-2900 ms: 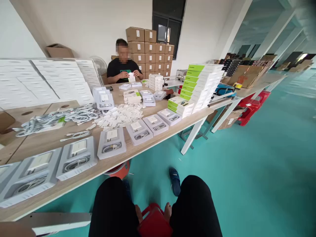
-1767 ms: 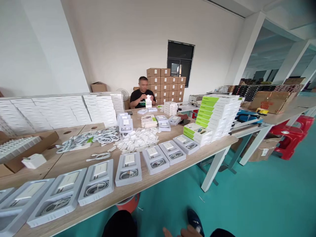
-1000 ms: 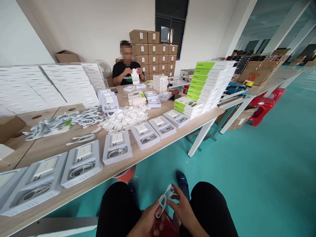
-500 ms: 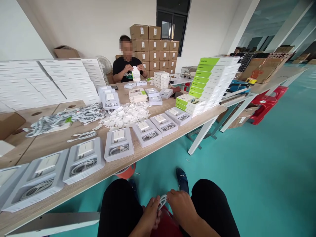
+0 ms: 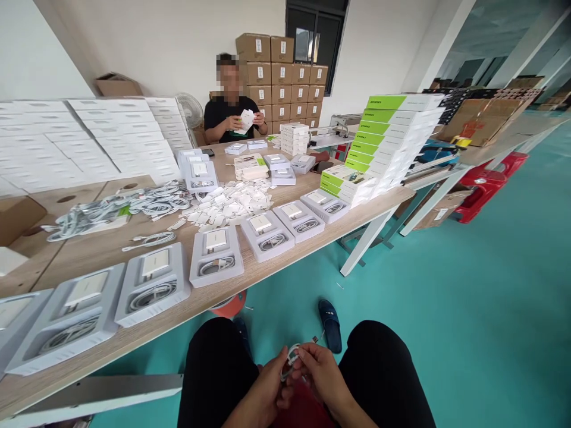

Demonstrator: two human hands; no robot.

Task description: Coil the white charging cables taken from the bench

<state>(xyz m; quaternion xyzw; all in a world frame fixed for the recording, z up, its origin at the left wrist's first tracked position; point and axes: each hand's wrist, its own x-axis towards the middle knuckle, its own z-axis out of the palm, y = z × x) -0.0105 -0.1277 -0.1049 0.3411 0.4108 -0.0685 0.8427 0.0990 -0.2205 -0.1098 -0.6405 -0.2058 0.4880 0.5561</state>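
Note:
Between my knees, a coiled white USB cable is held in both hands. My left hand pinches the coil from the left, thumb on top. My right hand is closed on its right side, fingertips on the strand. The cable's USB plug sticks out above my right fingers. On the table edge in front stand several white trays, such as this tray, each with a white charger and a coiled cable. Parts of the held coil are hidden by my fingers.
Loose cables and a heap of small white pieces lie on the table. Green-white boxes are stacked at its right end. Across the table, a person handles a white box. Cartons stand behind.
My right hand has shifted slightly and turned over the coil, and the USB plug now shows above it. The person opposite has tilted the white box. The view has shifted slightly.

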